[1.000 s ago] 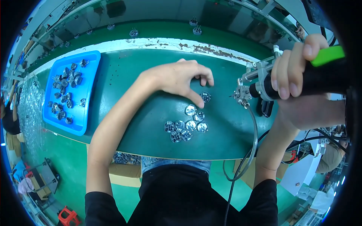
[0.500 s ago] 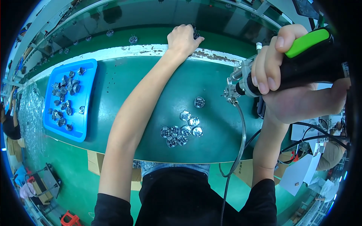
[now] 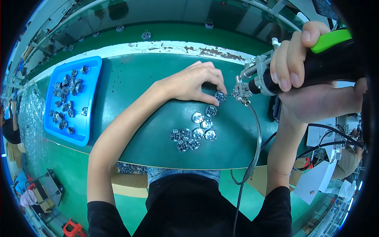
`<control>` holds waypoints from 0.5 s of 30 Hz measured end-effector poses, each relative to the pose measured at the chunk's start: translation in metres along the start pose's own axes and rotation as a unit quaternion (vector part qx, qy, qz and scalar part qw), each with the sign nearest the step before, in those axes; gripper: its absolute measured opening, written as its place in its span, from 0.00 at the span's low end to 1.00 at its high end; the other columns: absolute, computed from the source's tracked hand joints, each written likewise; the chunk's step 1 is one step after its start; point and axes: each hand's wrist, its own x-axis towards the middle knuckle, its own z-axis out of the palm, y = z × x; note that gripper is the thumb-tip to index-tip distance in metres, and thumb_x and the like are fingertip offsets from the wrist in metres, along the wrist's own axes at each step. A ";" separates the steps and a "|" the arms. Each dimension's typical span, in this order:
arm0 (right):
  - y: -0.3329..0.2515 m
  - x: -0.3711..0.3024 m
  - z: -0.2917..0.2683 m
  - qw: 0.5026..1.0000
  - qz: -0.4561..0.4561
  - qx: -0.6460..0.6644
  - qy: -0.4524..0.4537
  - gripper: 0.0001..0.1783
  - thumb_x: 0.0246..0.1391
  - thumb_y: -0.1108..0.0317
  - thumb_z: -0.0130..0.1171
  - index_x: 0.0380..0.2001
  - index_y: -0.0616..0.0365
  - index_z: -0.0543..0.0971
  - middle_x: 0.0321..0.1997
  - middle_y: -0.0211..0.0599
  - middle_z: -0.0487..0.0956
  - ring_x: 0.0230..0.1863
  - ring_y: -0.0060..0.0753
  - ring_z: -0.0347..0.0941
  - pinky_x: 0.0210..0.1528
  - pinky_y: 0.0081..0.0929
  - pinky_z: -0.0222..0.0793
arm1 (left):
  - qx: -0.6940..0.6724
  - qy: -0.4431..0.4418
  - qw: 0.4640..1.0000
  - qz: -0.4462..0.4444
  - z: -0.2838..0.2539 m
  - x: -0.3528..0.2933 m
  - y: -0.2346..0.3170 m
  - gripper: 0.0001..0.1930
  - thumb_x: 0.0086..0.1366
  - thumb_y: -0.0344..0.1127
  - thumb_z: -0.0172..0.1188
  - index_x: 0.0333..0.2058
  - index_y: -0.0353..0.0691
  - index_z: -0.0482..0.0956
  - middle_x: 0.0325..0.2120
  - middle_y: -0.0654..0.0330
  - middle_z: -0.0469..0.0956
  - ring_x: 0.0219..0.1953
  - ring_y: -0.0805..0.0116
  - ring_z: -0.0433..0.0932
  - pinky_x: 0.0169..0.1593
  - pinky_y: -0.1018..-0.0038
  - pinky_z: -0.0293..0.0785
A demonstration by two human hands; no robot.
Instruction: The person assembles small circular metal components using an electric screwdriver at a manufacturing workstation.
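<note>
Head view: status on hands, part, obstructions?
Left hand pinching round part. Right hand gripping black tool, its tip close to part, contact unclear. Nothing visibly blocking.

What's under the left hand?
Green tabletop shows in the gap between thumb and fingers of the left hand, with a round metallic part pinched at the fingertips. Anything beneath the palm is covered.

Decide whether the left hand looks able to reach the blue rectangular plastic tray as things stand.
Likely yes: no obstacle shows between the left hand and the blue tray, though that hand holds a small round silver-and-black disc.
</note>
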 end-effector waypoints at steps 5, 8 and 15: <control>0.013 0.004 0.005 1.000 0.009 0.004 -0.013 0.62 0.50 0.05 0.32 0.43 0.62 0.72 0.17 0.27 0.69 0.16 0.22 0.69 0.21 0.19 0.64 | -0.003 -0.003 1.000 0.007 0.002 0.003 -0.002 0.18 0.57 0.44 0.79 0.40 0.40 0.87 0.43 0.66 0.80 0.51 0.62 0.73 0.59 0.64 0.65; 0.018 0.004 0.006 1.000 0.011 0.005 -0.018 0.62 0.50 0.05 0.32 0.43 0.62 0.72 0.17 0.27 0.69 0.16 0.22 0.69 0.21 0.19 0.64 | 0.000 -0.010 1.000 0.002 0.004 0.003 -0.004 0.18 0.57 0.45 0.78 0.38 0.39 0.86 0.43 0.64 0.79 0.49 0.62 0.72 0.56 0.64 0.65; 0.026 0.005 0.001 0.999 0.011 0.009 -0.030 0.62 0.50 0.05 0.32 0.44 0.62 0.72 0.18 0.27 0.69 0.16 0.22 0.69 0.21 0.19 0.65 | 0.008 0.004 1.000 0.014 0.005 0.002 -0.005 0.18 0.58 0.46 0.78 0.37 0.38 0.86 0.41 0.64 0.77 0.48 0.61 0.71 0.56 0.64 0.65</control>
